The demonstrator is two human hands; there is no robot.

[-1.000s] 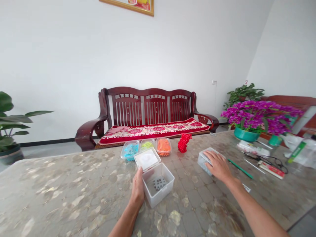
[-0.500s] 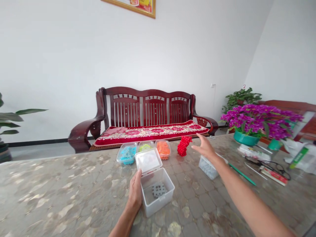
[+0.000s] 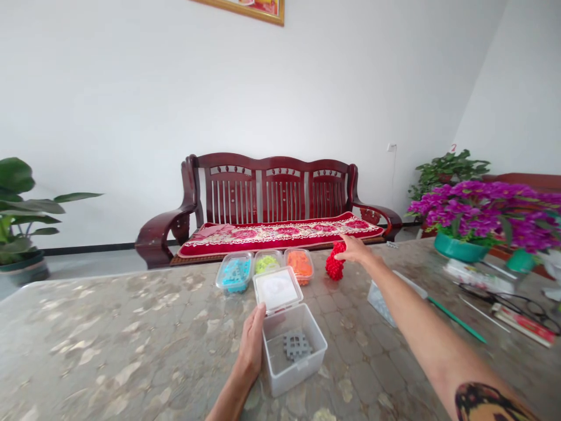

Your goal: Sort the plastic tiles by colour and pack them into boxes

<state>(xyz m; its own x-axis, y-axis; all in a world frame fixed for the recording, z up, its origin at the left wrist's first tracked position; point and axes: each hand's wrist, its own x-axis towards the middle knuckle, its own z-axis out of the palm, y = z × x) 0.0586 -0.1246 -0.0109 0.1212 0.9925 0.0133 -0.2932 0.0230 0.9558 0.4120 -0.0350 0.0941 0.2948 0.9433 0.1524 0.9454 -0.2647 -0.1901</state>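
Observation:
My left hand (image 3: 251, 345) is closed against the left side of a clear plastic box (image 3: 298, 374), its thumb up by the hinge. The box's lid (image 3: 279, 290) is flipped back, and grey interlocking pieces (image 3: 297, 345) lie on its floor. Farther off to the right, my right hand (image 3: 354, 250) is on the upper part of a red knobbly object (image 3: 334, 266) that stands on the table. The thumb is in front of it and the other fingers reach over behind. Part of the red object is hidden by the hand.
Tubs of blue pieces (image 3: 235, 272), green pieces (image 3: 267, 263) and orange pieces (image 3: 300, 265) stand behind the box. Under my right forearm sits another clear container (image 3: 380, 304). A green stick (image 3: 458, 320), glasses (image 3: 521, 301) and purple flowers (image 3: 473, 210) are at the right.
My right hand has moved forward onto the red object, its fingers closing around the top. My left hand stays at the box. The whole view has shifted slightly.

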